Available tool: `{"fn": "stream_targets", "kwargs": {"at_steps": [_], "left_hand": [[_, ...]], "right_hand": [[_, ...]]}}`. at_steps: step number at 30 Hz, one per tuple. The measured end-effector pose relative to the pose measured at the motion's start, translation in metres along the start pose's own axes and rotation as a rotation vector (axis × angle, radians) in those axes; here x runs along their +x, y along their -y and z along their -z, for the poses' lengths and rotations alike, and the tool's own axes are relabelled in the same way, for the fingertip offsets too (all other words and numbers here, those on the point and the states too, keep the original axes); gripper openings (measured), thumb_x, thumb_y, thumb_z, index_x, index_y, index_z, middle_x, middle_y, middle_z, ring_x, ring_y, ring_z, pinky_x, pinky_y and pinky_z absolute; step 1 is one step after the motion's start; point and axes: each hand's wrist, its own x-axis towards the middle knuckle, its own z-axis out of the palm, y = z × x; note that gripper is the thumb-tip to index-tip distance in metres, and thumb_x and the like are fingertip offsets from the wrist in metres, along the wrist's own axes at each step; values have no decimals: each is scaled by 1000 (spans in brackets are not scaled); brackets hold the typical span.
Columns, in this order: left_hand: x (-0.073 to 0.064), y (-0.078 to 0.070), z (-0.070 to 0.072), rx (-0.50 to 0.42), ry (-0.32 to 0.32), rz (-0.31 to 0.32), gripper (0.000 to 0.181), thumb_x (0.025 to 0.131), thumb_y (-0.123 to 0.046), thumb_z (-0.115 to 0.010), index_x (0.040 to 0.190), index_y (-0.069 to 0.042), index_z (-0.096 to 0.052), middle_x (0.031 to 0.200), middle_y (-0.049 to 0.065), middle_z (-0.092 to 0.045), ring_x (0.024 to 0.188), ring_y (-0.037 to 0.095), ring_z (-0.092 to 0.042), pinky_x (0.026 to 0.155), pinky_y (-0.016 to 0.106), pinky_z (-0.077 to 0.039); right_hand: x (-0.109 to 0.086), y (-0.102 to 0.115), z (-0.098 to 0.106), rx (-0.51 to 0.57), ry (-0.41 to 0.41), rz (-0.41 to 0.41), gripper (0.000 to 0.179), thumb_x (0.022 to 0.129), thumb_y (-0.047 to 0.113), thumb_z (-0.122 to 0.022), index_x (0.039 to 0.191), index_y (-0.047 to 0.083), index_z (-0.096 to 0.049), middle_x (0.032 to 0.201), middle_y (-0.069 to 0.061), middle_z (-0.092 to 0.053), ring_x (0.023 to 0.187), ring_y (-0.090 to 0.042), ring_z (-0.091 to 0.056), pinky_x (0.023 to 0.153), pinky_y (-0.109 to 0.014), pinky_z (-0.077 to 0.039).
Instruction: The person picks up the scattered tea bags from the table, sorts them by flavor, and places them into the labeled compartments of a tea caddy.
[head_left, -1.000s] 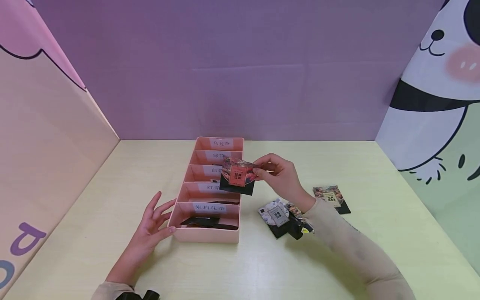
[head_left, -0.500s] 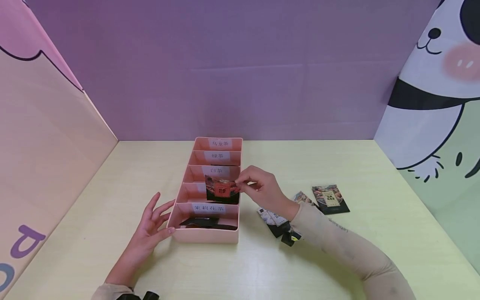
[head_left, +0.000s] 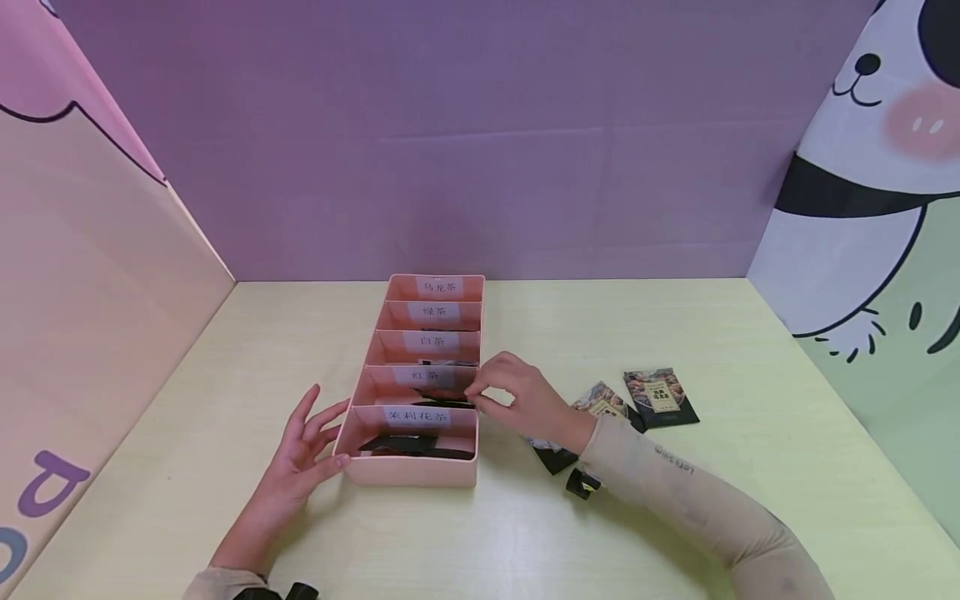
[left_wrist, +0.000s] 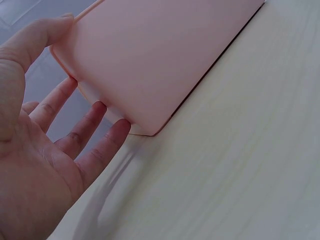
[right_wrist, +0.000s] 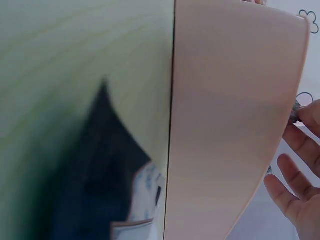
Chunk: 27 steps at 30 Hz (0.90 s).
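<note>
Lower than in the frame 0.5 s ago, the red sachet point(head_left: 441, 394) now sits down in the 2nd compartment point(head_left: 381, 388) from the near end of the pink box point(head_left: 411, 472), with just a thin strip of it showing. Right hand point(head_left: 525, 400) comes down with it; the box and the left hand point(head_left: 303, 454) look unmoved.

From the right hand's fingers the sachet runs leftward, its long axis crosswise to the box and along the dividers, while the box itself stretches away from the person. The right hand is nearer, its thumb and index finger in a narrow pinch on the sachet's right end, just over the box's right rim. At the near left corner, the left hand's fingers spread wide and touch the wall, thumb on the rim.

Dividers close the sachet in on its near and far sides; how deep its bottom edge reaches is hidden. Dark packets point(head_left: 405, 445) lie in the nearest compartment. On the tabletop point(head_left: 225, 375) to the right, a tan-labelled sachet point(head_left: 662, 397) lies flat beside a similar patterned sachet point(head_left: 602, 400); a black-bottomed sachet point(head_left: 553, 460) is partly hidden by the right arm point(head_left: 675, 475).
</note>
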Motion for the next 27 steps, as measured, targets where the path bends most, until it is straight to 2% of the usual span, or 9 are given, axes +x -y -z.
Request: {"fn": "stream_targets", "kwargs": {"at_steps": [3, 7, 16, 27], "left_hand": [[1, 1, 0, -12, 6, -10, 93, 91, 19, -52, 160, -24, -7, 144, -15, -49, 124, 4, -52, 93, 19, -48], [0, 1, 0, -19, 6, -13, 94, 91, 20, -52, 160, -25, -8, 144, -14, -49, 124, 4, -52, 93, 19, -49], [0, 0, -1, 2, -3, 7, 94, 91, 19, -53, 160, -25, -7, 144, -15, -49, 122, 4, -52, 93, 19, -48], [0, 0, -1, -11, 0, -2, 93, 91, 19, -52, 160, -25, -7, 144, -15, -49, 123, 5, -52, 93, 19, -48]], "right_hand": [[-1, -1, -3, -33, -5, 17, 7, 84, -1, -75, 89, 5, -73, 91, -2, -68, 98, -21, -56, 90, -33, -49], [-2, -2, -5, -75, -14, 14, 10, 81, 0, -76, 84, 9, -73, 96, -7, -66, 102, -24, -53, 93, -37, -46], [-3, 1, -4, -112, 80, -96, 5, 86, 6, -72, 85, 8, -76, 108, -10, -63, 111, -27, -47, 98, -42, -43], [-5, 1, 0, -141, 91, -57, 6, 87, 8, -71, 89, 8, -77, 110, -9, -63, 112, -26, -47, 97, -42, -44]]}}
